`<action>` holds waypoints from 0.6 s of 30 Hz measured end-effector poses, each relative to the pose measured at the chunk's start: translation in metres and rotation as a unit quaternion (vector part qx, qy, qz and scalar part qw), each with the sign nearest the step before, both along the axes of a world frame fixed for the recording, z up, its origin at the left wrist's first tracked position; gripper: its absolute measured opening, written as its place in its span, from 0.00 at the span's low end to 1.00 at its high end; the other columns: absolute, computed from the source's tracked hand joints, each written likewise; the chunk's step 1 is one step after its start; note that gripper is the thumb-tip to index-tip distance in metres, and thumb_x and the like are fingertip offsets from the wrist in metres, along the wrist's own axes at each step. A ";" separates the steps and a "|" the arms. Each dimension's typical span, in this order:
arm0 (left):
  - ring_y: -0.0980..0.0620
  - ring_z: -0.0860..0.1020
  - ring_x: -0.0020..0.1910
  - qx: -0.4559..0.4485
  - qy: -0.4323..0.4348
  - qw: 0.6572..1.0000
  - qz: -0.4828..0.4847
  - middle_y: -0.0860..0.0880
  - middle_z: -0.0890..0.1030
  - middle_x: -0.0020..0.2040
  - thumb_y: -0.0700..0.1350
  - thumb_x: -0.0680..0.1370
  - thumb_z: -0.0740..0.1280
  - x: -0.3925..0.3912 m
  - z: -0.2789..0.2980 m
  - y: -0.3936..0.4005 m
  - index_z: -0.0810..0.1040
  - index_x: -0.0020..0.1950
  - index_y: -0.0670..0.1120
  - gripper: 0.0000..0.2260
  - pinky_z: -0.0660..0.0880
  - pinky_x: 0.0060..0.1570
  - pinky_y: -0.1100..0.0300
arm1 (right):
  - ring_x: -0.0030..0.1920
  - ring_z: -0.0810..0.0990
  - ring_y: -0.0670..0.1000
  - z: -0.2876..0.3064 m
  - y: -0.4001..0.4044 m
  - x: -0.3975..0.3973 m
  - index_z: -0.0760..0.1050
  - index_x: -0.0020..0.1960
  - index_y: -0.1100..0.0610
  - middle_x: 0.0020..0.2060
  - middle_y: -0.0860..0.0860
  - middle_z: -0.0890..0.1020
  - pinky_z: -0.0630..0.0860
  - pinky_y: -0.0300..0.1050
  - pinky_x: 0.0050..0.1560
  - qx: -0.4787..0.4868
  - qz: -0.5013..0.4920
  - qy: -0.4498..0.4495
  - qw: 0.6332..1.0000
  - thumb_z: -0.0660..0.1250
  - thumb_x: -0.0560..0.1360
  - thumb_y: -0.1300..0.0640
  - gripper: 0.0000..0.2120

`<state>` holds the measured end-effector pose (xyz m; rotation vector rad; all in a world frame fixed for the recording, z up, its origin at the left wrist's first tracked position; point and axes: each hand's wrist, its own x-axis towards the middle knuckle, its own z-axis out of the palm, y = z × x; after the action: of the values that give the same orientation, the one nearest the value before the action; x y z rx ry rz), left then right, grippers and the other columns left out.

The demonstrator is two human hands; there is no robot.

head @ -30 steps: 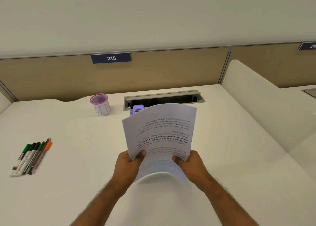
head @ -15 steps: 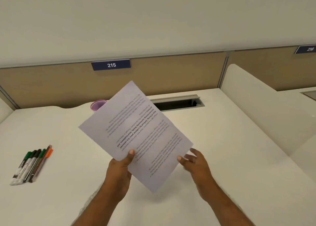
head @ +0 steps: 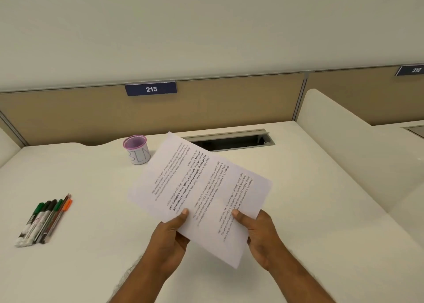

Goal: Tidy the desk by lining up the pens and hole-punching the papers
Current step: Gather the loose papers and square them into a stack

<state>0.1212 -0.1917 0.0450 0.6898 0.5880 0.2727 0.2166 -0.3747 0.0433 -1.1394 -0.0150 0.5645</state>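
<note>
Here the papers (head: pixel 202 188) are white printed sheets, text turned sideways, the stack tilted with its far corner toward 11 o'clock above the desk (head: pixel 321 199). The left hand (head: pixel 168 238) pinches the near edge, thumb on top; the right hand (head: pixel 257 231) grips the edge at 3 o'clock of it. The sheets fan away toward 12. The pens (head: pixel 43 222) lie in a row at 9 o'clock.

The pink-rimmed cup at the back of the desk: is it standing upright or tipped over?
Upright. The cup stands on its base on the desk, its round rim facing up.
</note>
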 end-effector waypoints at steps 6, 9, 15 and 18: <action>0.45 0.83 0.59 -0.004 -0.024 1.000 0.017 0.42 0.83 0.62 0.43 0.75 0.69 -0.011 0.008 0.042 0.78 0.66 0.42 0.20 0.80 0.56 0.47 | 0.52 0.85 0.58 0.011 -0.025 0.019 0.79 0.59 0.60 0.54 0.57 0.86 0.82 0.51 0.49 -0.039 0.029 -0.016 0.999 0.71 0.72 0.65 0.16; 0.47 0.86 0.49 0.045 -0.017 0.999 0.005 0.44 0.87 0.52 0.45 0.78 0.66 -0.021 0.012 0.074 0.85 0.55 0.43 0.11 0.84 0.47 0.50 | 0.55 0.84 0.59 0.019 -0.040 0.028 0.80 0.60 0.59 0.56 0.57 0.85 0.80 0.56 0.55 -0.048 0.087 -0.035 0.994 0.73 0.69 0.61 0.18; 0.36 0.83 0.56 0.219 0.004 0.948 -0.229 0.37 0.83 0.60 0.52 0.73 0.72 -0.039 0.031 0.113 0.80 0.64 0.42 0.23 0.81 0.51 0.43 | 0.56 0.84 0.60 0.030 -0.052 0.037 0.80 0.59 0.59 0.56 0.58 0.84 0.81 0.53 0.54 -0.100 0.195 -0.087 0.972 0.72 0.73 0.61 0.15; 0.35 0.82 0.57 0.253 0.008 0.935 -0.250 0.36 0.82 0.61 0.48 0.68 0.77 -0.035 0.037 0.102 0.81 0.62 0.44 0.24 0.81 0.51 0.44 | 0.55 0.84 0.60 0.031 -0.047 0.035 0.80 0.59 0.61 0.55 0.58 0.85 0.82 0.53 0.53 -0.114 0.201 -0.102 0.968 0.72 0.73 0.63 0.14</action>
<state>0.0861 -0.0893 0.0825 1.3124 0.3374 -0.0663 0.2517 -0.4212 0.0740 -1.4280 -0.3744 0.8201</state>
